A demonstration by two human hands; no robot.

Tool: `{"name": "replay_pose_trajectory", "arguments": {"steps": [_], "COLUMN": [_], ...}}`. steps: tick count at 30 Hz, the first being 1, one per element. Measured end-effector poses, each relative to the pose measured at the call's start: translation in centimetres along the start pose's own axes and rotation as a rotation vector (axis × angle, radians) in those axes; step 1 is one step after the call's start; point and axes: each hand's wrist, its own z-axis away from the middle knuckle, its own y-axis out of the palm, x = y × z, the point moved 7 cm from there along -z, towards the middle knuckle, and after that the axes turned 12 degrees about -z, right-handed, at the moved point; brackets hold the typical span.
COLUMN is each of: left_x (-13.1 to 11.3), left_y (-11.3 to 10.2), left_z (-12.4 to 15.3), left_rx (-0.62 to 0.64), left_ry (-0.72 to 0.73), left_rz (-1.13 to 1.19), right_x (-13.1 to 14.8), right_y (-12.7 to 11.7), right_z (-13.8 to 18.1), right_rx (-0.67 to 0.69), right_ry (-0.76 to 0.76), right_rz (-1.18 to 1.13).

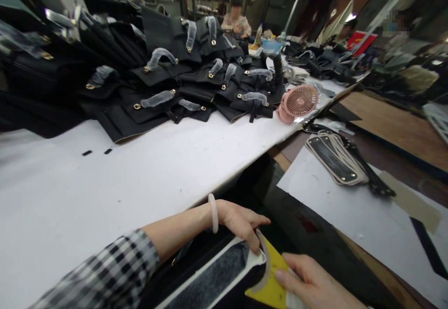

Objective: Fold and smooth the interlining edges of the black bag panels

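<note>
Low in the head view lies a black bag piece (pixel 215 274) with a pale rim around a dark grey, strip-shaped face. My left hand (pixel 241 219), with a pale bangle at the wrist, grips its right end, thumb on the rim and index finger stretched out. Against that same end sits a flat yellow piece (pixel 271 276) with a curved grey edge. My right hand (pixel 310 278) pinches the yellow piece between thumb and fingers, from the right. What exactly the yellow piece is, I cannot make out. The bag's lower part is cut off by the frame.
Black bags (pixel 196 85) with plastic-wrapped handles are heaped across the white table (pixel 147 178). A pink fan (pixel 297 102) stands by the table's right edge. Black strap pieces with pale edging (pixel 336 157) lie on the right-hand bench. Several people are farther back, including one person (pixel 236 22).
</note>
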Motion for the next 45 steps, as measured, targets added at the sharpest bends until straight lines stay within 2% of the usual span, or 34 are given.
{"name": "replay_pose_trajectory", "arguments": {"steps": [6, 12, 18, 29, 33, 37, 41, 45], "left_x": [0.0, 0.0, 0.0, 0.1, 0.0, 0.6, 1.1, 1.1], "left_y": [0.1, -0.3, -0.1, -0.5, -0.4, 0.3, 1.0, 1.2], "left_z": [0.2, 0.3, 0.2, 0.4, 0.3, -0.4, -0.7, -0.4], "left_rx": [-0.016, -0.056, -0.047, -0.115, -0.146, -0.148, -0.162, -0.196], "left_ry": [-0.035, -0.004, -0.019, -0.023, -0.013, 0.018, 0.063, 0.066], "left_rz": [-0.021, -0.056, -0.061, -0.124, -0.096, 0.105, 0.398, 0.557], "right_x": [-0.6, -1.4, -2.4, -1.9, -2.1, -1.6, -1.0, -0.9], "right_y": [0.4, 0.6, 1.2, 3.0, 2.9, 2.9, 3.7, 5.0], "right_z": [-0.2, -0.9, -1.5, -2.0, -2.2, -2.1, -2.1, -2.5], "right_rx": [-0.001, -0.004, 0.014, 0.063, 0.038, 0.025, 0.040, 0.028], "right_ry": [0.016, 0.008, -0.053, -0.153, -0.106, -0.044, -0.076, -0.113], "right_rz": [-0.010, -0.106, -0.167, -0.378, -0.345, -0.281, -0.311, -0.351]}}
